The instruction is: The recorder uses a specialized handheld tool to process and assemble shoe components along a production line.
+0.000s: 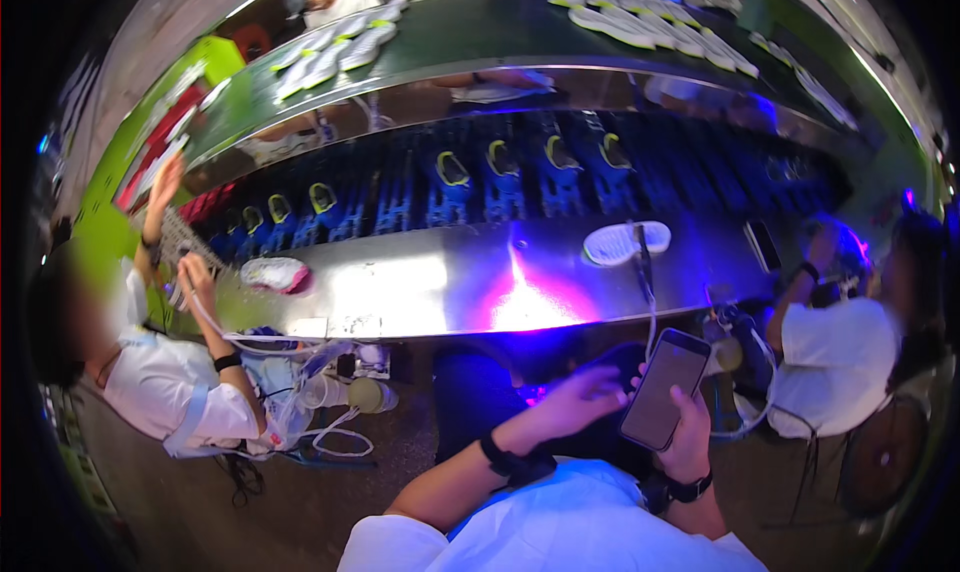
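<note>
My right hand (690, 437) grips a smartphone (660, 397) upright in front of my lap, its thumb over the dark screen. Just left of the phone is my left hand (578, 402), slightly blurred, fingers stretched toward the phone's edge and nothing in them. Beyond the phone, a white shoe sole (612, 245) rests on the metal bench (430, 257). Across that sole lies a slim dark tool (643, 252) with a pale tube running down from it toward me.
Shoes (455, 169) stand on blue holders along a conveyor behind the bench. Several soles (340, 52) lie on a green upper belt (470, 32). Another phone (762, 245) lies right. Co-workers sit left (170, 382) and right (840, 362); cups (372, 396) and tubes hang by the bench.
</note>
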`<state>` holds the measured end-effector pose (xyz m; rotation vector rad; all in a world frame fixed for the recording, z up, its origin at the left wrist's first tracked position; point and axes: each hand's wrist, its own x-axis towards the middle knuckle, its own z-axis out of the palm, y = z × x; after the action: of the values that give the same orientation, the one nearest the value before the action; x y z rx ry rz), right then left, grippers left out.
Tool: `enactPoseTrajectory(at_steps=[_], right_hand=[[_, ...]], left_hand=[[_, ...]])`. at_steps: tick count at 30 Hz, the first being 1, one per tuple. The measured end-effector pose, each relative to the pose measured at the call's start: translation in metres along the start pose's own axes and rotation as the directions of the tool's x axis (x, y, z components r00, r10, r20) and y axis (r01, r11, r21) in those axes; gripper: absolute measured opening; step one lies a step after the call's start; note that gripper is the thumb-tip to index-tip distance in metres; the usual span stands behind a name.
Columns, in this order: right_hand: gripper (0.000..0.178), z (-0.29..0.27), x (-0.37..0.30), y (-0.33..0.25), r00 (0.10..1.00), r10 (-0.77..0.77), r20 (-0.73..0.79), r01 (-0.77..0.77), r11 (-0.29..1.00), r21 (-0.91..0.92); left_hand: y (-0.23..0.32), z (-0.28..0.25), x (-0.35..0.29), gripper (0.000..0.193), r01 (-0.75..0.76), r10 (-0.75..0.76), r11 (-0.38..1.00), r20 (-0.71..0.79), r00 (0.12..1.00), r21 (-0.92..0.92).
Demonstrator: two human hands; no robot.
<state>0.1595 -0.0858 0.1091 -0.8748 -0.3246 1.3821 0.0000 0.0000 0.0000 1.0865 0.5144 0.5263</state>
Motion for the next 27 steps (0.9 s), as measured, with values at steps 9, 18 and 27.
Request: enactPoseTrajectory(at_steps=[9,18,27], right_hand=[[0.034,-0.004,0.073,0.026,0.985,-0.136,0.102,0.168,0.698,-0.696],[0.047,-0.085,0.208,-0.021,0.862,-0.499,0.087,0.096,-0.008,-0.995],[0.049,-0.132,0.257,-0.02,0.963,-0.268,0.006,0.118,0.405,-0.907]], left_hand=[[0.02,-0.056,-0.026,0.054,-0.059,0.077,0.994,-0.192,0.978,0.096],[0.051,-0.242,-0.042,0.035,0.126,0.157,0.958,-0.837,0.525,0.259],[0.093,-0.255,-0.025,0.074,0.879,0.076,0.158,-0.893,0.443,0.45]])
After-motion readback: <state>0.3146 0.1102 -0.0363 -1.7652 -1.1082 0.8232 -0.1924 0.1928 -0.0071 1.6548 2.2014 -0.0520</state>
